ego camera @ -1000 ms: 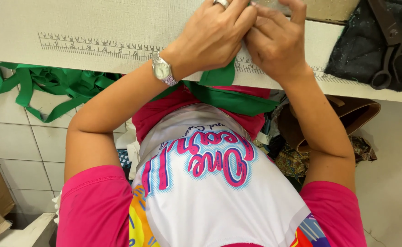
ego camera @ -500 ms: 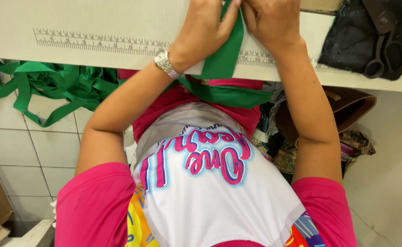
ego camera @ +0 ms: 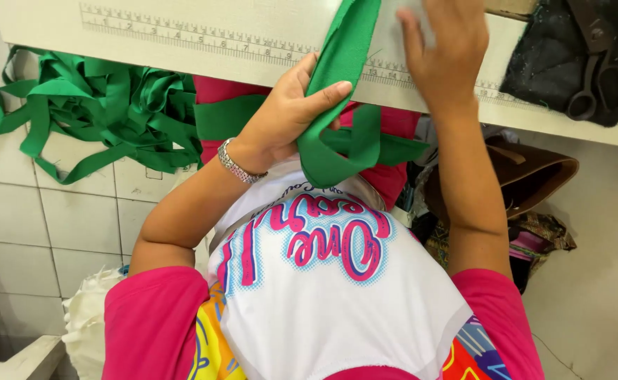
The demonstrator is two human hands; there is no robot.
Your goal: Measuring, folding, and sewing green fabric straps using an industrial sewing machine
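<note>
Since half a second ago the left hand (ego camera: 288, 116) has dropped from the table's (ego camera: 182, 39) top down past its near edge, drawing the green strap (ego camera: 340, 63) with it, and the right hand (ego camera: 439, 53) has slid a little toward 1 o'clock.

Head view: the left hand sits just left of centre, thumb and fingers closed around the strap, thumb pressed across its face. From that grip the strap runs toward 12 o'clock over the printed ruler (ego camera: 196, 34) and off the top edge; below the hand it folds into a loop at about 5 o'clock from the wrist, lying against the pink shirt. A metal watch (ego camera: 235, 163) circles the left wrist. The right hand lies flat on the table at 1 o'clock, fingers stretched and together, pressing down just beside the strap's upper run; whether it pinches anything I cannot tell, since its fingertips leave the frame. A heap of more green strap (ego camera: 91, 105) hangs at 10 o'clock below the table edge, over the tiled wall. At 2 o'clock black scissors (ego camera: 594, 77) rest on dark cloth. At 3 o'clock, under the table, sits a brown bag (ego camera: 527, 172).
</note>
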